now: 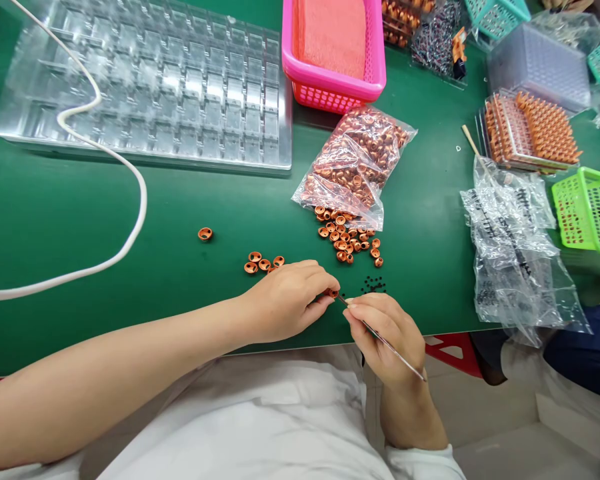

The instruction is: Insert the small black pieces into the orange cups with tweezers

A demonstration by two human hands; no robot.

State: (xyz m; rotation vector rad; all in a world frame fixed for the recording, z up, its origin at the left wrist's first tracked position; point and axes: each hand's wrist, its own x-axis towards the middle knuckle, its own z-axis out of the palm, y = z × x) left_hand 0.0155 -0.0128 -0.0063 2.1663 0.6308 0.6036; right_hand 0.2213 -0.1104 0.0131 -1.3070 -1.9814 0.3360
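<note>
Between the thumb and fingers of my left hand (293, 297) is a small copper-coloured cup-shaped part (333, 293). My right hand (387, 333) grips a thin metal pick (393, 350) like a pen, its tip meeting the part. Tiny black pieces (373, 284) lie scattered on the table just beyond my right hand. Several similar copper parts (264, 264) sit behind my left hand, and a lone one (205, 234) lies farther left. A loose pile of copper parts (345, 237) spreads out from the mouth of a clear plastic bag (355, 163) full of them.
Clear plastic trays (170, 83) and a white cable (143, 200) occupy the left of the green table (170, 300). A pink basket (337, 83) stands behind the bag. To the right are clear bags (520, 267), a green basket (587, 210), racks of orange parts (545, 130) and another person's sleeve (587, 350).
</note>
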